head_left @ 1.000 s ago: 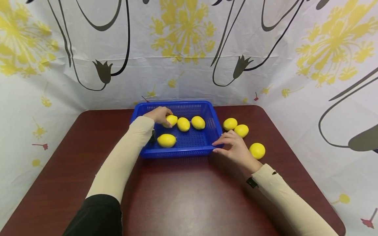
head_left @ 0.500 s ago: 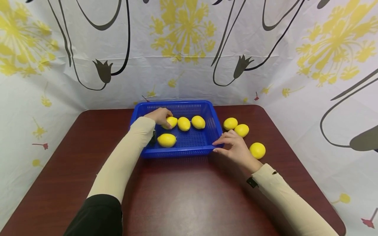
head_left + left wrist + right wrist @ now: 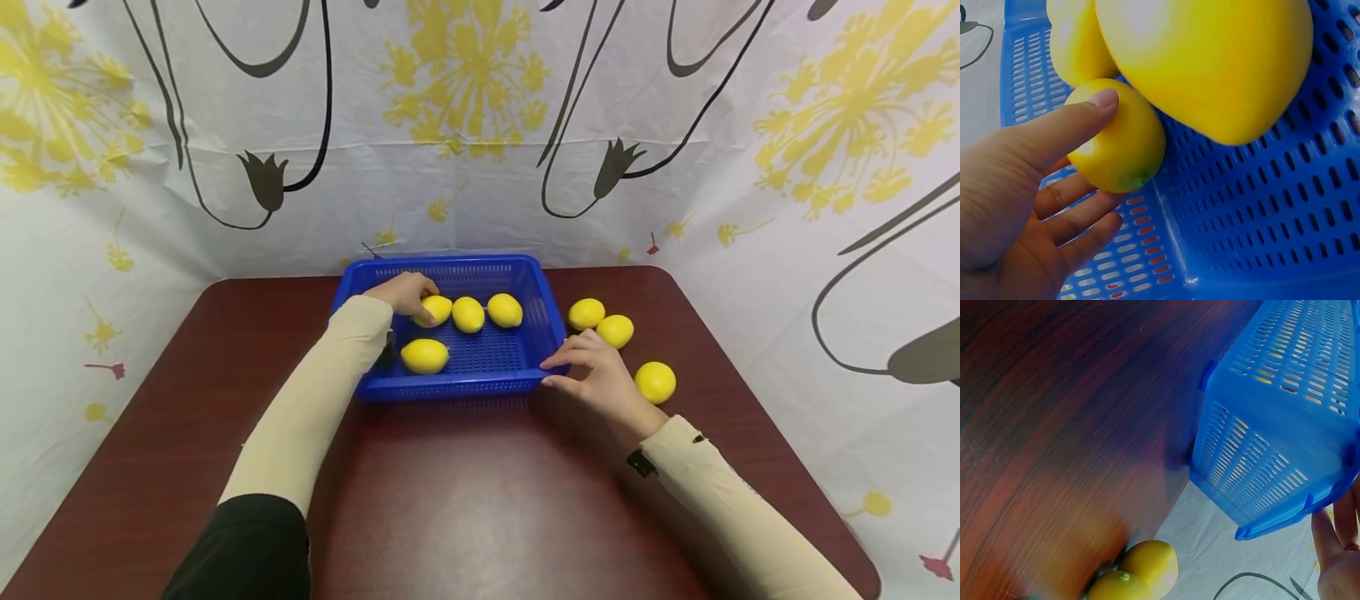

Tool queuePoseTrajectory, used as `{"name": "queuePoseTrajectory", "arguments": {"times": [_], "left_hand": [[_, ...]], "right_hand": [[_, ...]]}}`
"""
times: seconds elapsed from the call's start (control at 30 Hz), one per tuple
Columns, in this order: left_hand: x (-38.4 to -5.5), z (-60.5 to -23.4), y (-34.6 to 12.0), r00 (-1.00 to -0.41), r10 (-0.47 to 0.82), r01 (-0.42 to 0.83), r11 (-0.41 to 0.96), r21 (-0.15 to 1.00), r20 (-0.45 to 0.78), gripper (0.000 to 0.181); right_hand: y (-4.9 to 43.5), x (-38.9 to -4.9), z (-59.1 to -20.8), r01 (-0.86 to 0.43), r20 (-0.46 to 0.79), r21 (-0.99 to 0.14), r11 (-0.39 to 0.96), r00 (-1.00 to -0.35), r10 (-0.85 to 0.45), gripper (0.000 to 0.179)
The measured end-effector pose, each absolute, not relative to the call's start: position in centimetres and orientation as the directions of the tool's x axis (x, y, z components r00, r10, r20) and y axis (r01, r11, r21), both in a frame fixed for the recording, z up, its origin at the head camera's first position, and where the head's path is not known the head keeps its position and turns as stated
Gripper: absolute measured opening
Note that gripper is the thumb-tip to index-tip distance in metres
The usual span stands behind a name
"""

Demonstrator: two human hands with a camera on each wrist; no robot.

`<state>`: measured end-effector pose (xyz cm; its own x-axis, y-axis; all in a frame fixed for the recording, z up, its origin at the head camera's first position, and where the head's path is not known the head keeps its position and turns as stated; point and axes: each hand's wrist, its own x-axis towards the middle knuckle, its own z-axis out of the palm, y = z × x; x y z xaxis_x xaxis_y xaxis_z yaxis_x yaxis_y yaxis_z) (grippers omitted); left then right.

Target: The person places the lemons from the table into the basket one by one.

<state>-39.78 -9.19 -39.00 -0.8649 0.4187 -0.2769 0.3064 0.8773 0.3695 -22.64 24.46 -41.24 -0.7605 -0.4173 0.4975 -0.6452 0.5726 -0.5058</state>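
Left fingers (image 3: pixel 1085 217) still around lemon (image 3: pixel 1132 137)

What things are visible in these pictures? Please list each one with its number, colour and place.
Basket: 1, blue, on the far part of the table.
Table: 1, dark red-brown, under the basket.
Inside lemons: 4, yellow, in the basket; three in the far row, one nearer.
Loose lemons: 3, yellow, on the table, right of the basket.
Patterned sheeting: count unclear, white with mainly yellow and grey plant shapes, behind and beside the table.
Sleeves: 2, beige, one per forearm.
Dark cloth: 1, black, higher on the left arm.
Left hand: 1, holding the far row's leftmost lemon.
Right hand: 1, at the basket's near right corner.
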Motion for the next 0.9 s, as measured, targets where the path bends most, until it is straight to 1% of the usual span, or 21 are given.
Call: {"name": "queuePoseTrajectory", "arguments": {"times": [0.13, 0.3, 0.53, 0.73, 0.9], "left_hand": [[-39.6, -38.6, -9.5, -0.871, 0.418, 0.303, 0.871, 0.387, -0.259, 0.064], [-39.5, -37.8, -10.0, -0.874, 0.422, 0.29, 0.852, 0.437, -0.243, 0.062], [-39.5, -36.2, -10.8, -0.869, 0.467, 0.34, 0.805, 0.486, -0.166, 0.061], [-38.5, -34.0, -11.8, -0.862, 0.495, 0.359, 0.749, 0.557, -0.11, 0.063], [-37.2, -32.6, -12.7, -0.87, 0.491, 0.377, 0.73, 0.569, -0.053, 0.063]], "right_hand": [[24.4, -22.7, -41.3, -0.651, 0.502, -0.499, 0.572, -0.755, -0.422, 0.024], [24.4, -22.8, -41.4, -0.661, 0.515, -0.492, 0.566, -0.745, -0.423, 0.025], [24.3, -22.8, -41.4, -0.664, 0.522, -0.495, 0.56, -0.743, -0.42, 0.024], [24.3, -22.8, -41.4, -0.674, 0.527, -0.485, 0.557, -0.734, -0.429, 0.024], [24.3, -22.8, -41.4, -0.694, 0.544, -0.465, 0.55, -0.714, -0.44, 0.024]]}}
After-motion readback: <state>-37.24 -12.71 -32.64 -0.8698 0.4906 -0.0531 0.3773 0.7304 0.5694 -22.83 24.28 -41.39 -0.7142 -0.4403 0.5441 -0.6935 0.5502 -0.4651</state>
